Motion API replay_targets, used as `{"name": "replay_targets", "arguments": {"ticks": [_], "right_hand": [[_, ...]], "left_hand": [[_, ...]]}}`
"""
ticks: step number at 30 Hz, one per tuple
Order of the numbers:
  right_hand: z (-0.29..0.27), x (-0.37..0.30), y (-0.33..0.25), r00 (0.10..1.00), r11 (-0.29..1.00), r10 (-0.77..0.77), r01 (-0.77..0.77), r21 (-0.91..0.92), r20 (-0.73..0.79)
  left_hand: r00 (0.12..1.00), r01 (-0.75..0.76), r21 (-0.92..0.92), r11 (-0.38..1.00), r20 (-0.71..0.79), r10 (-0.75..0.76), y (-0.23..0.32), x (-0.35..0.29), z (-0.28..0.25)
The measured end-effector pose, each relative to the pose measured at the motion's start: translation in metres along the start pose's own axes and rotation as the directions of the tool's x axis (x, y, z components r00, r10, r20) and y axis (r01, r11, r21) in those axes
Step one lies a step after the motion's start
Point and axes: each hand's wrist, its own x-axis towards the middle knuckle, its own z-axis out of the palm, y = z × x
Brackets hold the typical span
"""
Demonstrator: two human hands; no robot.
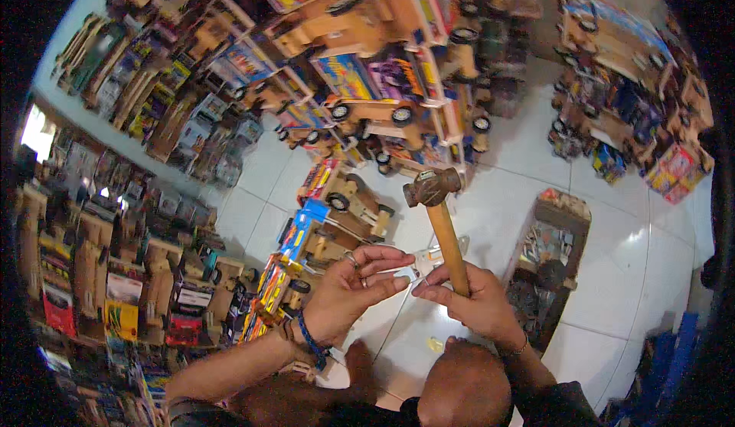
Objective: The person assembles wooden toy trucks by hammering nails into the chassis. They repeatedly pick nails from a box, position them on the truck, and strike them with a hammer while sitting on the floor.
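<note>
My right hand (pixel 478 301) is closed round a hammer's wooden handle (pixel 446 239). The hammer's rusty metal head (pixel 432 187) points up and away from me. My left hand (pixel 344 289) has thumb and fingers pinched together beside it, at a small pale piece (pixel 409 273) too small to name. The thumb and forefinger of my right hand reach close to that same piece. Just beyond the fingertips, a whitish patch with a bit of yellow (pixel 432 256) shows; I cannot tell what it is.
Wooden toy trucks (pixel 356 205) stand left of my hands, with tall stacks of toy trucks (pixel 367 82) behind. More crowd the left side (pixel 122 297) and far right (pixel 624 98). A long wooden box (pixel 583 224) of metal bits lies right, on white floor tiles (pixel 612 274).
</note>
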Motion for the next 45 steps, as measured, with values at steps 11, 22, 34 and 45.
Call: {"name": "replay_targets", "arguments": {"ticks": [11, 22, 34, 45], "right_hand": [[0.095, 0.056, -0.008, 0.981, 0.979, -0.095, 0.123, -0.162, 0.169], [0.154, 0.053, 0.003, 0.969, 0.921, 0.209, -0.241, -0.305, -0.132], [0.170, 0.060, 0.008, 0.956, 0.801, 0.242, -0.293, -0.522, -0.165], [0.162, 0.056, 0.010, 0.929, 0.805, 0.344, -0.365, -0.468, -0.134]], "left_hand": [[0.978, -0.129, 0.167, 0.977, -0.139, 0.153, 0.018, -0.039, -0.165], [0.998, 0.065, -0.049, 0.997, -0.015, -0.066, -0.056, -0.044, -0.347], [0.997, 0.056, -0.127, 0.990, 0.052, -0.049, -0.089, -0.023, -0.350], [1.000, -0.004, 0.065, 0.998, 0.008, 0.003, -0.084, -0.024, -0.342]]}}
